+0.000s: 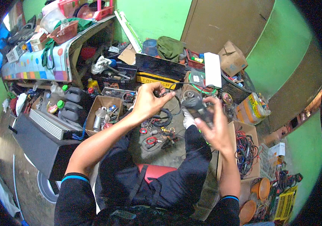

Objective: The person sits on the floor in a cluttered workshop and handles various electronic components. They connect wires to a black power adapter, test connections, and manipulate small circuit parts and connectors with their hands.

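My left hand (152, 101) is raised in front of me, its thumb and fingers pinched together on a thin black cable (178, 101). Part of that cable arches to the right, toward my other hand. In my right hand (216, 130) is a dark, rounded device (195, 106), gripped between thumb and fingers; its exact kind is unclear. Below the hands, a coil of black cable (163, 119) lies on the floor. Near it are a red ring-shaped piece (151, 140) and several small metal parts.
An open cardboard box of small parts (90, 119) stands at left, beside dark jugs with green caps (70, 109). At right is a cardboard box (232, 165) full of tangled wires (247, 150). A black and yellow toolbox (157, 79) stands ahead, and a cloth-covered table (36, 69) far left.
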`<state>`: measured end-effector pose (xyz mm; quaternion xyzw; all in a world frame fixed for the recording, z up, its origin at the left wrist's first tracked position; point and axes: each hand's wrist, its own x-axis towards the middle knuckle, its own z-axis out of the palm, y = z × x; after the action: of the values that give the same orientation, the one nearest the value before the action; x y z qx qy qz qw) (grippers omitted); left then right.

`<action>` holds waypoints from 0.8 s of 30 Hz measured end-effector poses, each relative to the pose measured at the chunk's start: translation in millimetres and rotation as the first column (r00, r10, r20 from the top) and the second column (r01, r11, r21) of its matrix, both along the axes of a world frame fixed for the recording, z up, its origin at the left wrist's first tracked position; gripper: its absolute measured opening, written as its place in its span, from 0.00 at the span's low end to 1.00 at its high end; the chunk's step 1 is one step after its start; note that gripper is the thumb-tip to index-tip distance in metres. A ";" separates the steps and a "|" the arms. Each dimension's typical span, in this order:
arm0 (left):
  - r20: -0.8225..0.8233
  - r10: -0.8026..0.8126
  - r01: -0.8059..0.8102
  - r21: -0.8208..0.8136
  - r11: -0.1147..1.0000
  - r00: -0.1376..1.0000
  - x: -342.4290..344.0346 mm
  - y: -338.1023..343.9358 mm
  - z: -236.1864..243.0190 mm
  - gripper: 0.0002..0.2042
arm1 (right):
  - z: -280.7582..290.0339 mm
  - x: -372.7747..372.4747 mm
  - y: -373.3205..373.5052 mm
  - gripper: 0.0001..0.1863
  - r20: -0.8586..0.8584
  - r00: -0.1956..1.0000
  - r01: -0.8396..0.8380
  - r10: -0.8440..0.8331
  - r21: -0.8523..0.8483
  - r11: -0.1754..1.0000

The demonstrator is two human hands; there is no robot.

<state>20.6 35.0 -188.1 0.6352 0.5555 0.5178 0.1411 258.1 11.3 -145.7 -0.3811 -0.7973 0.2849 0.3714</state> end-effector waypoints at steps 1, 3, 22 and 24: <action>0.039 -0.040 0.039 0.022 0.999 0.998 6.7 0.7 2.1 0.15 | -3.3 -5.1 -5.6 0.32 0.098 0.995 -0.001 -0.002 0.025 1.000; 0.110 -0.115 0.108 0.064 0.992 0.987 21.4 -1.1 5.7 0.14 | -6.0 -16.9 -11.5 0.33 0.268 0.960 0.086 -0.078 -0.018 0.996; 0.548 -0.382 0.494 -0.066 0.867 0.744 30.7 -25.2 4.6 0.08 | -56.3 -41.2 18.3 0.40 -0.587 0.806 -0.094 -0.079 -0.259 0.961; 0.692 -0.380 0.619 -0.122 0.776 0.613 24.6 -27.6 10.1 0.10 | -50.4 -38.9 13.6 0.42 -0.537 0.842 -0.082 -0.059 -0.234 0.969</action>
<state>45.2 7.5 -178.0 0.5178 0.3534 0.5306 0.5705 219.2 24.9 -196.1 -0.3241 -0.6209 0.4801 0.5282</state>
